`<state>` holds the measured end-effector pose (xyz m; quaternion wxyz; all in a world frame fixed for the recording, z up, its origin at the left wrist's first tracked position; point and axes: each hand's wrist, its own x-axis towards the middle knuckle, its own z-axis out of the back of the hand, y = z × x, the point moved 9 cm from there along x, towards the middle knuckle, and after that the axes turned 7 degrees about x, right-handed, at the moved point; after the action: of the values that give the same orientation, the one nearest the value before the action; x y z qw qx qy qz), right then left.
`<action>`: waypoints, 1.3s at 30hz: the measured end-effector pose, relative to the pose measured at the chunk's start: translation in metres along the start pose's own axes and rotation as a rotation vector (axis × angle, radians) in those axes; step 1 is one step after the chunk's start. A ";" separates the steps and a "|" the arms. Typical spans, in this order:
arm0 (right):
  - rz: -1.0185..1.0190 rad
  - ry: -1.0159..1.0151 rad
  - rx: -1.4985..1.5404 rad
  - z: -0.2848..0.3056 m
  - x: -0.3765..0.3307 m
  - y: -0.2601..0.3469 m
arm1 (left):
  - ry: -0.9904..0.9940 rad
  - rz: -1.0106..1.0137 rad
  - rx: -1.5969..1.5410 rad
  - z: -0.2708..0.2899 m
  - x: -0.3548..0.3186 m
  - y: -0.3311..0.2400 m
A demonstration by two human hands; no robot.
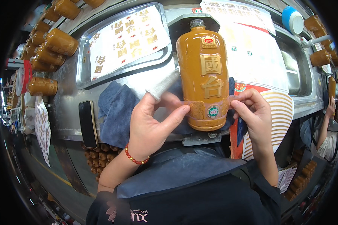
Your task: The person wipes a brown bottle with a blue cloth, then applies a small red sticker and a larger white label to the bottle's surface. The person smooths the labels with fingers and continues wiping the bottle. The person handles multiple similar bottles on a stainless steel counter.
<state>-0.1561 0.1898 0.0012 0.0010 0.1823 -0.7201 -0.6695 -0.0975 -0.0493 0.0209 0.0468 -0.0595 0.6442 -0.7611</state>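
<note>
A glossy amber-brown bottle [202,80] with raised gold characters and a bare glass neck lies in front of me, neck away. Across its lower part runs a thin translucent decal film [199,108] with a gold pattern and a round green emblem. My left hand [154,120] is closed at the film's left end, thumb and finger pinched by the bottle's side. A pale cloth-like roll [163,85] extends from its fingers; I cannot tell whether it is held or worn. My right hand [253,112] pinches the film's right end.
Left are a metal tray [80,71] of gold decal sheets [127,41], a blue cloth [116,108], a phone [87,123] and several brown bottles [60,41]. Right are white sheets [255,56], a metal sink [293,71] and a blue-white container [293,20]. Another person's arm [325,123] shows far right.
</note>
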 end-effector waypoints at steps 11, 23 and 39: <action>0.083 -0.060 -0.155 0.022 0.019 0.000 | 0.067 -0.271 0.634 0.004 0.001 -0.037; -0.034 0.200 0.117 -0.026 0.003 0.009 | 0.343 -0.090 0.241 -0.035 0.003 -0.007; -0.079 0.159 0.242 -0.031 0.006 0.004 | -0.002 -0.070 0.165 -0.034 0.013 -0.011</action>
<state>-0.1548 0.1588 0.0073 0.0095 0.2616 -0.7855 -0.5608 -0.1152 -0.0160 0.0265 0.0253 -0.0787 0.5768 -0.8127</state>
